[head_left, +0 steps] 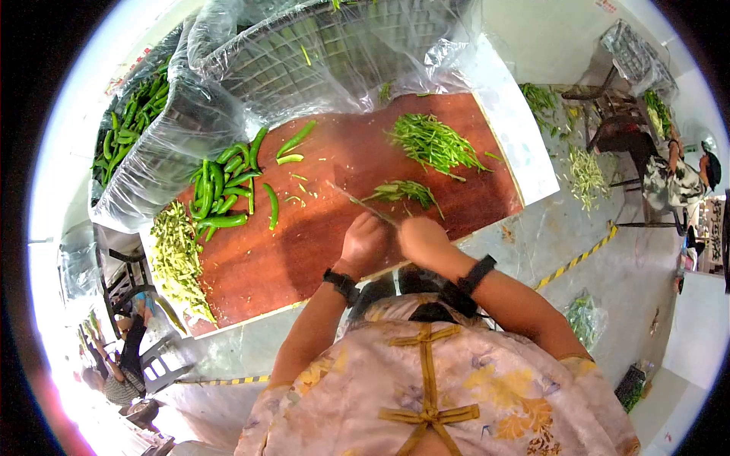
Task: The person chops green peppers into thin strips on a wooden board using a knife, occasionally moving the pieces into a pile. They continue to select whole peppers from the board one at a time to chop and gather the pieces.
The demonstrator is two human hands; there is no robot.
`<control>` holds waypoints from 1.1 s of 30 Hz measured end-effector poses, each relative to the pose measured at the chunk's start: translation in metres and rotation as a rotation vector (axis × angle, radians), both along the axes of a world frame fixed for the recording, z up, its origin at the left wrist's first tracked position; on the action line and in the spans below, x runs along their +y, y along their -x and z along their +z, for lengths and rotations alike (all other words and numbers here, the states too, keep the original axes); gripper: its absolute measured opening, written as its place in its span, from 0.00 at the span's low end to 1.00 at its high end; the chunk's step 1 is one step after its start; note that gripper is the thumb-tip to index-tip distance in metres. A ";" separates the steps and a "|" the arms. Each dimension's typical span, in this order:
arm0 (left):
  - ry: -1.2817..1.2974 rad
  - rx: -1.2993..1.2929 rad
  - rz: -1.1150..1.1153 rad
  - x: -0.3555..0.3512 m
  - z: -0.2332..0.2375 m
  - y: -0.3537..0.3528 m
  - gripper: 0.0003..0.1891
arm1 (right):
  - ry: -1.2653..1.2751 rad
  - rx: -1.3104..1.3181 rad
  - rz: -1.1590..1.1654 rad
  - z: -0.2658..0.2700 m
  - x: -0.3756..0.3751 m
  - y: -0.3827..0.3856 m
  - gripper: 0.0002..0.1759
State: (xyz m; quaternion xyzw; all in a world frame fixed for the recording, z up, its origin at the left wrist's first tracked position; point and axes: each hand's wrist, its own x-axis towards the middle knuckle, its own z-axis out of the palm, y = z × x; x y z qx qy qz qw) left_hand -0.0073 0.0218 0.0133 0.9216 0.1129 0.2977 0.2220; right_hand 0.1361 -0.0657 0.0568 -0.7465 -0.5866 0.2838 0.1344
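My right hand (423, 237) is closed round the handle of a knife, whose thin blade (363, 204) points up and to the left over the table. Just left of it, my left hand (365, 239) is curled with its fingers pressed together close to the blade; what lies in them is hidden. A small heap of sliced green pepper strips (403, 193) rests beyond both hands. Farther back is a bigger heap of green strips (437, 144). Whole long green peppers (222, 182) lie piled at the left, with a few loose ones nearer the middle.
Pale green pepper cores (176, 262) are heaped along the left edge of the red-brown table (258, 262). Plastic-lined baskets (319, 61) stand along the back; the left one holds whole peppers (137, 114). Other people sit at far left and right. Yellow-black tape (578, 260) marks the floor.
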 end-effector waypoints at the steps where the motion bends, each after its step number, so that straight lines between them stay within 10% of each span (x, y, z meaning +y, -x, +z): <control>1: 0.000 0.009 0.014 -0.002 0.003 0.001 0.10 | -0.093 0.011 -0.004 0.000 0.004 0.003 0.16; 12: 0.103 0.084 0.301 0.026 -0.001 -0.013 0.08 | -0.221 -0.066 -0.198 0.002 -0.055 -0.051 0.15; 26: -0.106 0.248 0.081 0.072 0.001 -0.051 0.05 | 0.153 -0.106 0.070 0.015 -0.105 -0.047 0.17; 29: -0.025 0.491 0.215 0.070 0.022 -0.043 0.06 | 0.057 -0.149 0.046 0.023 -0.086 -0.042 0.18; 33: 0.314 0.163 0.425 0.071 0.038 -0.006 0.09 | -0.035 -0.111 -0.012 0.007 -0.061 -0.050 0.19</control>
